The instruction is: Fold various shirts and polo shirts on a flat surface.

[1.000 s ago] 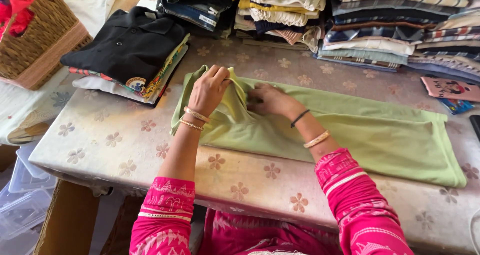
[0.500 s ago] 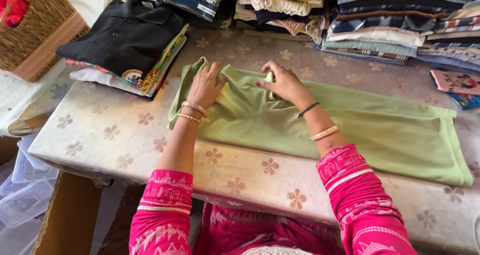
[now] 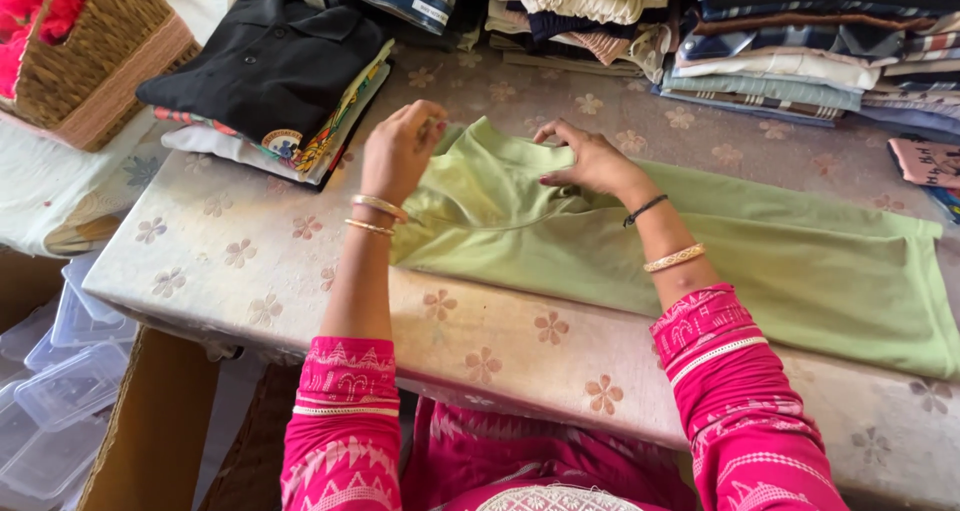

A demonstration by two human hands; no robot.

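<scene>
A green shirt (image 3: 620, 241) lies flat along the table (image 3: 210, 251), its collar end near the far left corner beside a black shirt (image 3: 270, 61); folding it well, by this view, means keeping the edge taut and level. The left hand (image 3: 400, 151) hovers raised, fingers pinching the collar edge; the right hand (image 3: 590, 161) presses flat, fingers spread on the cloth, wrists bent over the near edge.

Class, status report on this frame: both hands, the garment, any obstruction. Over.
Left hand pinching green garment edge, lifted. Right hand pressing its collar end flat. Black shirt stack close left, not touching.
</scene>
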